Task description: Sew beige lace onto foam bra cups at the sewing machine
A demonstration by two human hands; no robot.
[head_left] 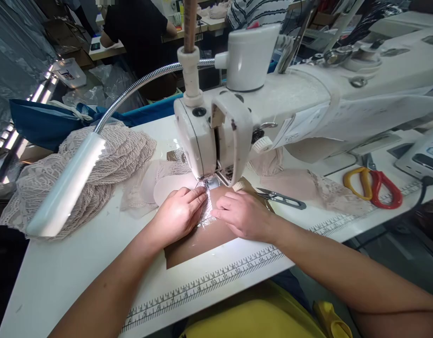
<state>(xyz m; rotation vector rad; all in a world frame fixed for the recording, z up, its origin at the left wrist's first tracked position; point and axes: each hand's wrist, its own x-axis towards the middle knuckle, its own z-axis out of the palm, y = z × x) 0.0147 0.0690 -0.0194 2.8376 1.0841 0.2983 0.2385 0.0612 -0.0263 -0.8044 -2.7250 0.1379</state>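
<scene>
My left hand and right hand lie flat, fingers together, pressing the lace piece between their fingertips, gripping nothing. Its long axis runs straight away from me to the presser foot just beyond my left fingertips, the nearer ones.

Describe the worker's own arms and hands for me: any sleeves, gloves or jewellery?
Both forearms are bare to the picture's edge, with no sleeve showing. The left hand and right hand wear no gloves, and no ring, watch or bracelet is visible. A yellow garment shows at the bottom, below the arms.
</scene>
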